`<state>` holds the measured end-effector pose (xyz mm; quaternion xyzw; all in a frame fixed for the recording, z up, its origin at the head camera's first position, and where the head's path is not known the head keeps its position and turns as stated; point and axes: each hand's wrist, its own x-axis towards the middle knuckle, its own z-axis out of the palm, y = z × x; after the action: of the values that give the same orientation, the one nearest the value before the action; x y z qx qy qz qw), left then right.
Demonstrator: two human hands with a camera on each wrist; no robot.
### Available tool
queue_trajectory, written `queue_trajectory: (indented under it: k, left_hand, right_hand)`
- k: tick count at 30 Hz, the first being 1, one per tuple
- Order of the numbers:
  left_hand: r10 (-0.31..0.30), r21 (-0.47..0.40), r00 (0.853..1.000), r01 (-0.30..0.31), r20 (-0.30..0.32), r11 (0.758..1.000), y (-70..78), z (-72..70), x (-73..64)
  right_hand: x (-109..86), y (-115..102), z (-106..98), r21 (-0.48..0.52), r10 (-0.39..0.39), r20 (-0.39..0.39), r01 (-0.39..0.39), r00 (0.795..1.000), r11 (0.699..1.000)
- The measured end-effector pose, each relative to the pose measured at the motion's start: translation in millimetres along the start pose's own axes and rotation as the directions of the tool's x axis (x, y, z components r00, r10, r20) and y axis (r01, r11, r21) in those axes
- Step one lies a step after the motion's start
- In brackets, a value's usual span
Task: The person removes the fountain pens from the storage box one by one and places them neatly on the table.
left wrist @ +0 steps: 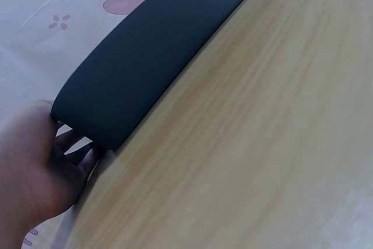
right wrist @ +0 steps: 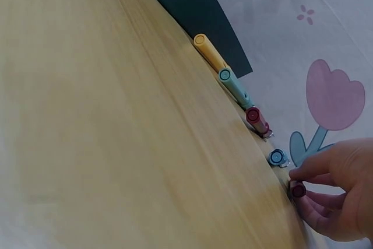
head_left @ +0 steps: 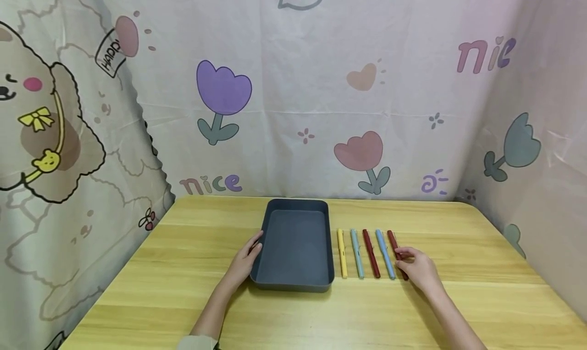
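A dark grey rectangular tray (head_left: 298,287) lies on the table. My left hand (head_left: 243,263) holds its left side wall; in the left wrist view that hand (left wrist: 41,167) is at the tray's near corner, its fingers partly hidden. Right of the tray, pens lie in a row: yellow (head_left: 342,253), light teal (head_left: 357,253), dark red (head_left: 371,253) and blue (head_left: 385,253). At the row's right end, my right hand (head_left: 419,271) pinches another dark red pen (head_left: 392,238) between thumb and fingers. The right wrist view shows this pen's end (right wrist: 298,189) between the fingertips, at the table surface.
The light wooden table (head_left: 298,319) carries the tray and pens. Behind it hangs a pale printed curtain (head_left: 293,161) with flowers and lettering, which also closes off both sides. The blue pen lies close to the right hand's fingertips.
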<state>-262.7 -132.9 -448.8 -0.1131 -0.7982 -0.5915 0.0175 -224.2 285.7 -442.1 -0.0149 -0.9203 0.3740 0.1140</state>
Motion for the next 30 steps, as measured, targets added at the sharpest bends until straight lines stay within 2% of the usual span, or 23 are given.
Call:
queue_trajectory:
  k: [4, 8, 12, 20, 26, 30]
  left_hand:
    - [-0.02, -0.033, 1.0, 0.02, 0.014, 0.999, 4.7, 0.3, -1.2]
    - [-0.021, -0.011, 1.0, 0.021, 0.009, 1.0, -8.6, 2.1, 3.6]
    - [-0.012, 0.007, 1.0, 0.012, -0.004, 1.0, -14.0, 3.5, 4.7]
    - [-0.011, -0.005, 1.0, 0.011, -0.001, 1.0, -13.1, 1.6, 4.5]
    - [-0.023, -0.066, 0.999, 0.022, -0.023, 0.998, -12.0, -2.6, 3.8]
    - [-0.043, 0.008, 0.998, 0.044, -0.049, 0.999, -4.7, -6.9, 2.8]
  right_hand:
    - [-0.8, 0, -1, 0.004, 0.009, 0.004, -0.009, 1.0, 1.0]
    - [-1.7, 1, -2, 0.002, 0.014, 0.005, -0.014, 1.0, 1.0]
    - [-2.7, 2, -2, 0.001, 0.015, -0.008, -0.015, 1.0, 1.0]
    - [-3.6, -2, -5, 0.044, 0.047, -0.015, -0.047, 0.999, 0.998]
    - [-2.9, -12, -11, 0.079, 0.072, -0.014, -0.071, 0.997, 0.994]
    - [-1.5, -18, -17, 0.041, 0.051, -0.009, -0.051, 0.999, 0.998]
